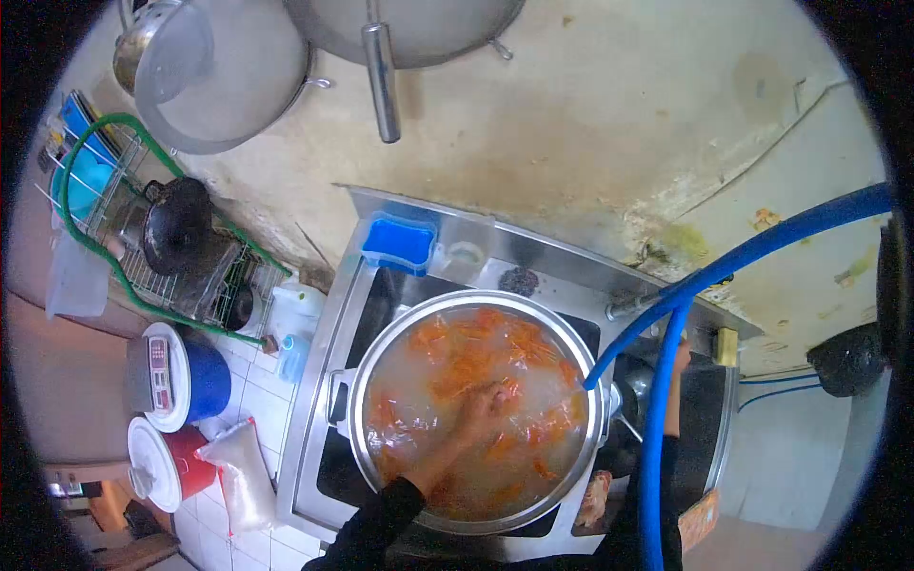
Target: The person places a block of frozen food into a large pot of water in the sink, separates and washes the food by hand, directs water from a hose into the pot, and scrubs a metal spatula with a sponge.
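A large round metal pot [357,419] with side handles sits in a steel sink. It is full of cloudy water with thin orange shreds [457,366] floating in it. My left hand [487,407] is over the middle of the pot at the water's surface, fingers curled together among the shreds; what they hold is hidden. Reaching past the pot on the right, my right hand [682,354] is near the sink's back edge, mostly hidden behind a blue hose [657,428], so its fingers do not show clearly. The hose's other branch ends at the pot's right rim.
A blue plastic container [400,243] and a tap [624,306] stand along the sink's back ledge, with a yellow sponge [726,347] at right. On the left are a dish rack [190,305], blue bucket [211,381], red bucket [195,466] and white bag [246,481]. Large strainers [228,95] hang above.
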Available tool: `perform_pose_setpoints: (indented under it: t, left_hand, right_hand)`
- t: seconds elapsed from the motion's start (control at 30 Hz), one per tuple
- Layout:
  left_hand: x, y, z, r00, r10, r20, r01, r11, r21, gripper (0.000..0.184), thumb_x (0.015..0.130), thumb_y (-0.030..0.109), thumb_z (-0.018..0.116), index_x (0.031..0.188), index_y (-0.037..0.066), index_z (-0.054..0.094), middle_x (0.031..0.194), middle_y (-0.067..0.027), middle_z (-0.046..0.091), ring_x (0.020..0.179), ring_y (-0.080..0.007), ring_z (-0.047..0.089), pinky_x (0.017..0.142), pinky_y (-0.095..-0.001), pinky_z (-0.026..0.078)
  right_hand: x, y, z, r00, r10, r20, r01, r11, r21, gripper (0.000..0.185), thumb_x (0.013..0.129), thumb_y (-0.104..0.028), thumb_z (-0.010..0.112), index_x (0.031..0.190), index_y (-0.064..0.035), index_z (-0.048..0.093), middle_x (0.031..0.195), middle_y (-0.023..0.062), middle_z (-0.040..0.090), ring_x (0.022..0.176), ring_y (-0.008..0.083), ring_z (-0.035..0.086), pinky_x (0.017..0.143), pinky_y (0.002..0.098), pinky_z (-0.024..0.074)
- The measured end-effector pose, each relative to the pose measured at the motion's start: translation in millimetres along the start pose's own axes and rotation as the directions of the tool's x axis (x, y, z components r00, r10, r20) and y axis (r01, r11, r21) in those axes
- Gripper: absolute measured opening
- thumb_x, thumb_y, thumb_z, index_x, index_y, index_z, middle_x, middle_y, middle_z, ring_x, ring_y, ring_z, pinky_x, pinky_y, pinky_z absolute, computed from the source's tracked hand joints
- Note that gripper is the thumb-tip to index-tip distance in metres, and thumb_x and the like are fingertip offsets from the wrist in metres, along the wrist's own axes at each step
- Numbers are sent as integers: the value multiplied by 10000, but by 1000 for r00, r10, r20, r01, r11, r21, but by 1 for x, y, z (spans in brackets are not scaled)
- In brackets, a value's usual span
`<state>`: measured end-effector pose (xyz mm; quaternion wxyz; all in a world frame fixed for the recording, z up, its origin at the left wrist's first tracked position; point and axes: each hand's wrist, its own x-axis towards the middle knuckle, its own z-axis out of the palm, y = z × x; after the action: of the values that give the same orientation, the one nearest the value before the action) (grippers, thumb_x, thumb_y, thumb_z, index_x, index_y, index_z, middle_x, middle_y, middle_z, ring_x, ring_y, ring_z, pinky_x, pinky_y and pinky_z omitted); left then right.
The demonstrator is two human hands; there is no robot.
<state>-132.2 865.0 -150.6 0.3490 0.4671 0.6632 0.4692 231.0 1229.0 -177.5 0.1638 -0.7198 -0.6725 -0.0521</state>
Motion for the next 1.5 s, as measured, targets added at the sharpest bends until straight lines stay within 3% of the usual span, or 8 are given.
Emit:
perform_pose_setpoints:
  t: [0.23, 0.33, 0.6, 0.9, 1.13, 1.23, 1.4, 1.5]
  left_hand:
    - [-30, 52, -40, 979, -162, 124, 134, 968, 211, 191, 842, 204, 474, 926, 47, 544, 780, -201, 584, 723, -389, 567, 650, -468, 447]
    - [-54, 42, -43, 995, -84, 56, 71, 976, 204, 192, 831, 198, 478, 904, 32, 542, 767, -208, 581, 701, -391, 568, 641, -479, 446]
    - [-98, 25, -118, 1000, 17, -18, -8, 912, 410, 191, 766, 155, 503, 894, 25, 559, 848, -178, 595, 836, -347, 566, 739, -464, 441]
    - [-118, -23, -148, 977, 192, 88, -210, 845, 492, 244, 762, 116, 504, 978, 19, 564, 998, -141, 554, 1030, -308, 485, 963, -442, 331]
    - [-116, -22, -151, 969, 238, -63, -190, 886, 422, 258, 728, 195, 580, 941, 50, 584, 975, -127, 575, 1002, -316, 518, 943, -416, 375]
    - [-119, -11, -152, 982, 172, -76, -128, 909, 397, 238, 717, 190, 577, 906, 45, 585, 944, -129, 586, 978, -325, 532, 907, -418, 403]
    - [-117, 12, -163, 990, 84, -114, -40, 938, 344, 155, 733, 140, 527, 849, 46, 569, 890, -149, 571, 858, -330, 564, 741, -416, 473]
    - [-113, -4, -156, 953, 249, -171, -169, 909, 382, 138, 719, 121, 538, 830, 47, 575, 864, -142, 567, 827, -330, 558, 732, -411, 466]
  right_hand:
    - [-191, -106, -201, 911, -153, 383, -236, 567, 789, 124, 801, -158, 587, 786, -39, 553, 655, 0, 513, 584, 124, 506, 525, 278, 423]
    - [-238, -195, -247, 579, -513, 634, -371, 527, 765, 586, 564, 38, 695, 1088, -70, 456, 988, 39, 486, 975, 192, 524, 850, 308, 443]
    - [-215, -503, -199, 477, -879, -15, 629, 330, 704, 334, 712, -169, 610, 1019, -49, 556, 965, 160, 604, 920, 364, 553, 809, 426, 442]
    - [-179, -619, -72, 217, -612, 760, 772, 584, 250, 475, 763, -239, 467, 1199, -54, 507, 1266, 187, 445, 1157, 319, 455, 959, 412, 367]
    - [-168, -609, -52, 165, -813, 558, 662, 511, 548, 625, 738, -262, 512, 1295, -17, 370, 1288, 190, 426, 1176, 283, 434, 955, 355, 372]
    - [-173, -600, -144, 57, -789, 612, 255, 604, 755, 343, 807, -290, 482, 1040, -42, 523, 933, 103, 595, 809, 186, 585, 724, 299, 467]
    - [-207, -507, -238, 503, -710, 493, -296, 394, 870, 341, 833, -410, 525, 877, -72, 529, 699, 42, 545, 554, 120, 525, 526, 253, 434]
    - [-212, -435, -246, 444, -637, 630, -389, 497, 776, 452, 867, -497, 420, 869, -62, 540, 690, 39, 538, 568, 128, 501, 499, 259, 418]
